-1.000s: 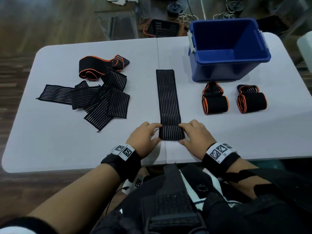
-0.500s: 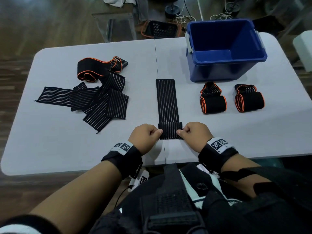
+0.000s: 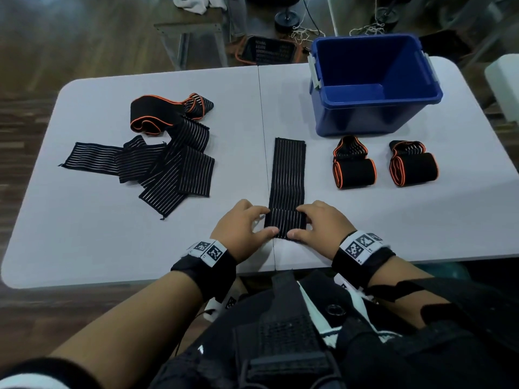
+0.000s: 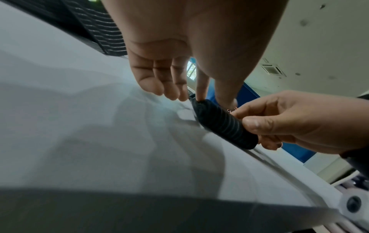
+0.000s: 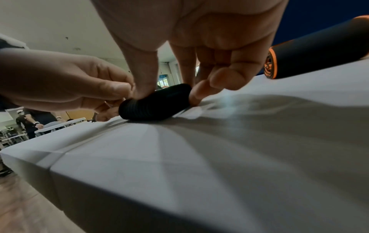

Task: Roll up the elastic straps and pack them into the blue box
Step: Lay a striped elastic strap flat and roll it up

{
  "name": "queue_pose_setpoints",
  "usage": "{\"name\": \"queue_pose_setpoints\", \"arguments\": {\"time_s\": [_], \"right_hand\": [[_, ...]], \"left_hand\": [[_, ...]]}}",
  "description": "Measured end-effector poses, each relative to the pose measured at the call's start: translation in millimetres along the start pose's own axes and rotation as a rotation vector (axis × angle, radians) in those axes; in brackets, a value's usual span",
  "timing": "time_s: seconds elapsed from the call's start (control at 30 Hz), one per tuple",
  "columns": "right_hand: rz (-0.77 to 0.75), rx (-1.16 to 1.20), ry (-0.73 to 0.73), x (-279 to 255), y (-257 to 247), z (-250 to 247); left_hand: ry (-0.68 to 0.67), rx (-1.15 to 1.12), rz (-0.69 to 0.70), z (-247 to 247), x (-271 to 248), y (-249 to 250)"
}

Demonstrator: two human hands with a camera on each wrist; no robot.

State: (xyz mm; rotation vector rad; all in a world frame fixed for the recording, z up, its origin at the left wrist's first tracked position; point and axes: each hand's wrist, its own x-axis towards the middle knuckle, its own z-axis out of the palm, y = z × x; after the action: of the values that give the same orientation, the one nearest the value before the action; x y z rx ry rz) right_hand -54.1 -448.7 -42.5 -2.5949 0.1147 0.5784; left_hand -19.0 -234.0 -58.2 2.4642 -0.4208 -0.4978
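Observation:
A black striped elastic strap (image 3: 288, 175) lies flat along the middle of the white table (image 3: 84, 234), and its near end is wound into a small roll (image 3: 285, 224). My left hand (image 3: 265, 221) pinches the roll's left end between thumb and fingers. My right hand (image 3: 302, 222) pinches the right end the same way. In the wrist views the roll (image 4: 223, 123) (image 5: 155, 104) rests on the table between both hands. The blue box (image 3: 373, 88) stands open at the back right, and nothing shows inside it.
Two rolled straps with orange edges (image 3: 354, 169) (image 3: 414, 168) lie in front of the box. A pile of several unrolled straps (image 3: 168, 164) is spread on the left half of the table. A black basket (image 3: 266, 50) sits on the floor behind the table.
The roll has grown thicker under both hands. The strap's flat part has shortened, and its far end has drawn toward me, away from the box.

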Motion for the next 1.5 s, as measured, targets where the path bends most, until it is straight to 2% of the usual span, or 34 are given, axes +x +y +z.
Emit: {"name": "queue_pose_setpoints", "arguments": {"time_s": [0.1, 0.27, 0.4, 0.57, 0.7, 0.8, 0.9, 1.0, 1.13, 1.23, 1.37, 1.5], "right_hand": [[-0.001, 0.037, 0.045, -4, 2, -2], [-0.072, -0.038, 0.068, -8, 4, 0], [-0.079, -0.062, 0.081, -10, 9, 3], [-0.018, 0.202, 0.059, -6, 15, 9], [-0.003, 0.248, 0.067, -2, 14, 4], [0.065, 0.298, 0.103, 1, 14, 5], [0.118, 0.371, 0.137, 0, 12, 6], [0.064, 0.324, 0.150, -2, 9, 4], [-0.019, 0.237, 0.128, -3, 8, 5], [-0.033, 0.232, 0.070, -3, 8, 4], [-0.074, 0.116, 0.024, 2, 12, 4], [-0.069, 0.130, 0.053, 13, 12, 2]], "left_hand": [[-0.080, 0.088, 0.010, -1, -1, 0], [-0.036, 0.135, 0.068, 4, -2, 1], [-0.053, 0.165, 0.088, 4, 0, 3], [-0.071, 0.119, 0.081, 3, 5, 4], [-0.062, 0.040, 0.030, 0, 7, 10], [-0.078, 0.054, 0.001, -1, 8, 17], [-0.021, 0.027, -0.063, 1, 8, 14], [0.058, -0.048, -0.099, -1, 3, 10], [0.090, 0.065, 0.022, -1, 1, 9], [0.058, 0.109, 0.028, -1, 4, 7], [-0.053, 0.200, 0.035, -1, 4, -1], [-0.032, 0.152, 0.002, -1, 11, -5]]}}
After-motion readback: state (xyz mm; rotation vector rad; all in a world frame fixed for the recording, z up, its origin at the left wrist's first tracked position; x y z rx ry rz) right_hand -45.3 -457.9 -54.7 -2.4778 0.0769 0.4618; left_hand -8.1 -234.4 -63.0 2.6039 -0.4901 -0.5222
